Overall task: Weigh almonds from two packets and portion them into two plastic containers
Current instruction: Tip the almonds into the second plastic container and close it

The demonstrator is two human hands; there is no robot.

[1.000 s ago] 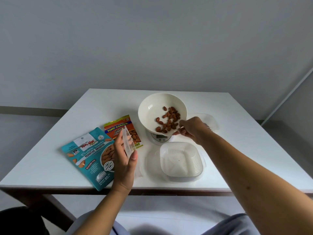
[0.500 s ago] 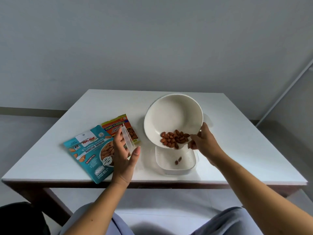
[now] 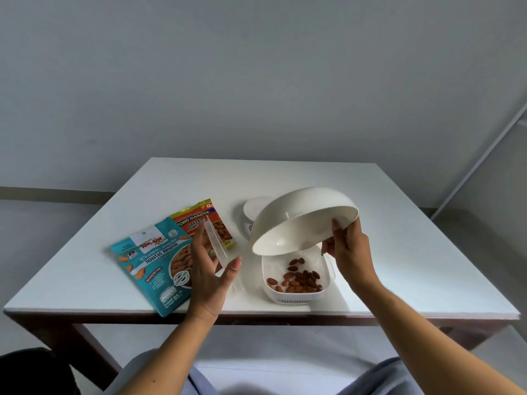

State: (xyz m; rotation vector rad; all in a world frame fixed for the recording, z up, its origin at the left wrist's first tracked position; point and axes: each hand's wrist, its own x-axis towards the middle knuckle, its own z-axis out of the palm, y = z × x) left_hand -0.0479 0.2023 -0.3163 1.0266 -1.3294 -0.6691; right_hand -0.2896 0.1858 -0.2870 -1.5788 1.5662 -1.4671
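My right hand (image 3: 349, 252) grips the rim of a white scale bowl (image 3: 299, 218), tipped mouth-down over a white plastic container (image 3: 296, 295) near the table's front edge. Several brown almonds (image 3: 299, 279) lie inside that container. My left hand (image 3: 206, 276) holds a clear plastic lid (image 3: 216, 243) upright on its edge, left of the container. A teal roasted almonds packet (image 3: 151, 266) and an orange salted almonds packet (image 3: 199, 220) lie flat behind and left of my left hand. The white kitchen scale (image 3: 253, 209) stands behind the tipped bowl, mostly hidden by it.
The white table (image 3: 399, 252) ends at its front edge just below the container. A grey wall rises behind the table. My lap shows under the front edge.
My right hand lifted the bowl off the scale, brought it over the container and tipped it right over. The almonds dropped from the bowl into the container. My left hand kept the lid.
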